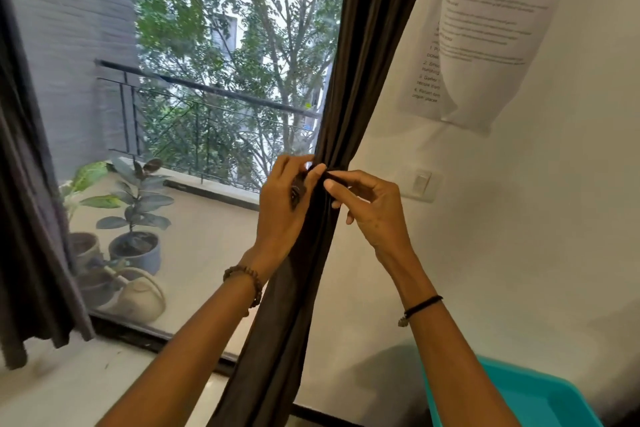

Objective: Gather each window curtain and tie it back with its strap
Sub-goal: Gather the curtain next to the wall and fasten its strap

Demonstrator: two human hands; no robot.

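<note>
Watching the head feed: both forearms come up from the bottom of the view and meet at the right curtain (367, 45), which is bunched into a narrow bundle at the window's right edge; left hand (287, 208) is on the window side, fingers curled round the fabric, fingertips up by the strap (335, 177); right hand (372, 208) is on the wall side, thumb and forefinger pinching the strap's end, other fingers loosely bent; the strap shows as a thin dark band across the bundle, right between the two hands; can't tell what the small dark bit in the left palm is; left curtain (31, 218) hangs loose.
</note>
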